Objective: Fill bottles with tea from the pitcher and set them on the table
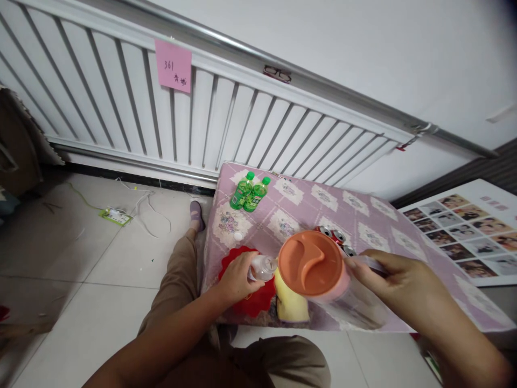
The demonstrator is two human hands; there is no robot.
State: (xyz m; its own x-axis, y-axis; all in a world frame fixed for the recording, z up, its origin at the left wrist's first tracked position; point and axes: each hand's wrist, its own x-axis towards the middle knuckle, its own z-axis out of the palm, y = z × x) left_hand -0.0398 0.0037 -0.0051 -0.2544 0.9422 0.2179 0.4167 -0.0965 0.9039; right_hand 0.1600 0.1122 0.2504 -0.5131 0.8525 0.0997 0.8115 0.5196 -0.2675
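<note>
My left hand [237, 276] is closed around a small clear bottle [263, 268], its uncapped mouth turned to the right. In my right hand [398, 269] is the handle of a clear pitcher [359, 307] with an orange lid [311, 264]. The pitcher is tilted toward the bottle, and the lid's edge is close to the bottle mouth. I cannot tell whether they touch or whether any liquid flows. Below the bottle lies a red scalloped mat [254, 302], with a folded yellow cloth [291, 302] beside it. A small white cap [238, 236] rests on the tablecloth.
Two green drink bottles [252, 195] stand at the table's far left. Several drink cans [338, 237] are partly hidden behind the pitcher. The patterned tablecloth [319, 195] reaches a white radiator [242, 113]. A photo board [468, 231] leans at right; a power strip [116, 216] lies on the floor.
</note>
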